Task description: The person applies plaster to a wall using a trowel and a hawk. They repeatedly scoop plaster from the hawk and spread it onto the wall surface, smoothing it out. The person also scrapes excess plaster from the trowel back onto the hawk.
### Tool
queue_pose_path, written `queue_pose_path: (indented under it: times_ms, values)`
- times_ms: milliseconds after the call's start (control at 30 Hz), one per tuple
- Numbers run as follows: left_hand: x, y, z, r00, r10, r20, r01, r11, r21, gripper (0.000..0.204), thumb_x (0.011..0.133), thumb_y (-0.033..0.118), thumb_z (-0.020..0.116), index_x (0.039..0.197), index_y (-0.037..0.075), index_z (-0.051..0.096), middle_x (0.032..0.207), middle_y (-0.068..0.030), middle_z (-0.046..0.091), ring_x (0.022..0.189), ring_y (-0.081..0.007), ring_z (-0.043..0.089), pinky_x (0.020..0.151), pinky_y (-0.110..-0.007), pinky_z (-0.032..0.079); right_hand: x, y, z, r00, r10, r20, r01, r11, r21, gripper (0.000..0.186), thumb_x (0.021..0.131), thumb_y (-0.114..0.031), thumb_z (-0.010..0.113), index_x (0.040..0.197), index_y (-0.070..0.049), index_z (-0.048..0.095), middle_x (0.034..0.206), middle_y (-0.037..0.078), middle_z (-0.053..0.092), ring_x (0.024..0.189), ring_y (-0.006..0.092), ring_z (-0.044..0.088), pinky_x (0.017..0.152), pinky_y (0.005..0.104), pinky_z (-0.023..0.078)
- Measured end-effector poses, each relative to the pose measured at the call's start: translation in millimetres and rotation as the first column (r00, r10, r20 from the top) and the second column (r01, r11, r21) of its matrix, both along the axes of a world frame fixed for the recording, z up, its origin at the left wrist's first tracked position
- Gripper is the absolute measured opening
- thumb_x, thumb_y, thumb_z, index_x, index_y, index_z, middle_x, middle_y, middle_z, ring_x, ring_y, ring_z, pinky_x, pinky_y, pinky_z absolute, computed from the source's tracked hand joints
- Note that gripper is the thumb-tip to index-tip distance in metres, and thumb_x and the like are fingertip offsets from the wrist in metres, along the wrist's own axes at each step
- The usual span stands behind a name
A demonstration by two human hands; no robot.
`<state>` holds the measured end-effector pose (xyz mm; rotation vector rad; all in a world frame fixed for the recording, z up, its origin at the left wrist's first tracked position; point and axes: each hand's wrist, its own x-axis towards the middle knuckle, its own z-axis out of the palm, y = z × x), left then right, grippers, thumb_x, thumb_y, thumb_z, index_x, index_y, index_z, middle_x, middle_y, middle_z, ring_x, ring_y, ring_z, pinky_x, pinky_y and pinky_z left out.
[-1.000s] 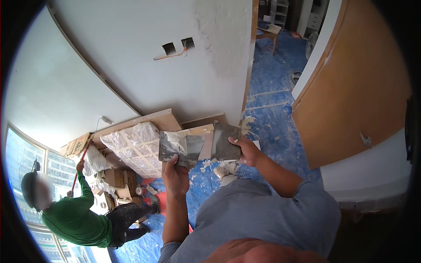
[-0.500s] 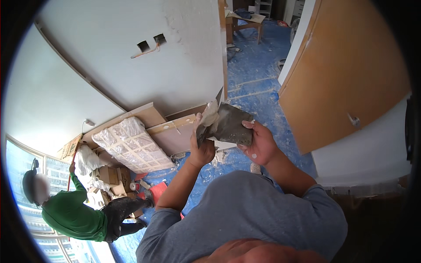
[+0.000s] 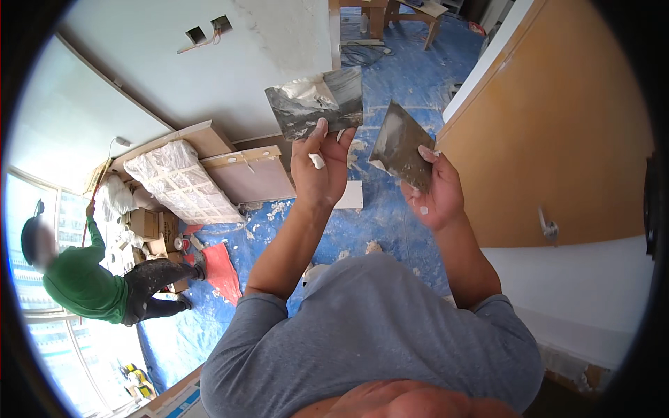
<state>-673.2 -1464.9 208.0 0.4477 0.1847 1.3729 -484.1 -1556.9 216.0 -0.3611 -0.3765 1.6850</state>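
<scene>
My left hand (image 3: 320, 171) grips a flat grey metal putty blade (image 3: 345, 90) by its near edge, thumb on top and fingers beneath. A wet, pale lump of putty (image 3: 304, 90) is spread over the blade's upper face. White smears mark this hand near the thumb. To the right, my right hand (image 3: 440, 191) pinches a second grey putty blade (image 3: 403, 143) between thumb and fingers. That blade is tilted, with thin putty residue on its face and edge. A small gap separates the two blades.
A person in a green top (image 3: 90, 279) stands at the left by the windows, holding a long pole. Boards and a plastic-wrapped panel (image 3: 185, 181) lean on the wall. Blue sheeting (image 3: 279, 244) with putty scraps covers the floor. A wooden door (image 3: 557, 125) stands at right.
The two blades, close together before, are now apart. Both hands have moved farther out, and the left blade has turned so its putty-covered face shows. My view has shifted too.
</scene>
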Motion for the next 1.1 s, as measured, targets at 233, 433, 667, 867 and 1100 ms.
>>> queue_pose_path:
  times_ms: [233,433,667,867,1100]
  values:
    - [48.7,11.2,28.4,0.994,0.106,-0.006,-0.105,0.993,0.044,0.038,0.107,0.029,0.052,0.13,-0.001,0.05,0.129,-0.0148,0.06,0.118,-0.0255,0.061,0.101,-0.045,0.051,0.7,-15.4,20.7,0.972,-0.08,0.222,0.118,0.979,-0.166,0.03,0.1,-0.019,0.052,0.124,-0.003,0.059,0.11,0.012,0.072,0.093,0.0207,0.073,0.078,0.0379,0.062]
    - [70.5,19.9,18.7,0.64,0.487,-0.594,-0.33,0.873,0.36,0.044,0.109,0.039,0.045,0.115,-0.005,0.05,0.093,-0.0142,0.06,0.091,-0.0157,0.058,0.101,-0.044,0.054,-7.3,-9.6,4.2,0.99,0.139,0.023,-0.126,0.949,-0.289,0.029,0.1,-0.023,0.053,0.123,-0.008,0.061,0.107,0.007,0.072,0.092,0.0204,0.074,0.071,0.0351,0.063]
    - [57.3,23.9,20.5,0.836,0.271,-0.477,-0.249,0.962,0.109,0.05,0.11,0.037,0.041,0.133,-0.006,0.044,0.11,-0.0138,0.058,0.104,-0.0163,0.056,0.106,-0.043,0.048,-18.8,-3.5,-7.8,0.992,0.126,0.011,-0.119,0.962,-0.247,0.032,0.098,-0.021,0.056,0.126,-0.005,0.059,0.111,0.009,0.072,0.094,0.023,0.074,0.074,0.0372,0.063]
    - [37.7,40.0,8.5,0.704,0.611,-0.363,-0.364,0.749,0.554,0.059,0.111,0.035,0.038,0.157,0.002,0.024,0.157,-0.0144,0.034,0.141,-0.0223,0.039,0.115,-0.042,0.037,-33.9,3.7,-4.5,0.978,0.2,-0.063,-0.209,0.947,-0.242,0.034,0.099,-0.019,0.055,0.128,-0.003,0.058,0.113,0.012,0.071,0.098,0.0248,0.073,0.086,0.0412,0.061]
    - [3.4,34.9,3.7,0.999,0.031,-0.006,-0.032,0.981,-0.192,0.051,0.111,0.033,0.035,0.151,0.001,0.034,0.152,-0.0129,0.042,0.138,-0.0292,0.044,0.116,-0.047,0.038,-31.1,10.5,48.2,0.951,-0.262,0.162,0.271,0.962,-0.036,0.034,0.1,-0.016,0.051,0.131,-0.001,0.053,0.118,0.014,0.068,0.1,0.0272,0.071,0.086,0.0433,0.061]
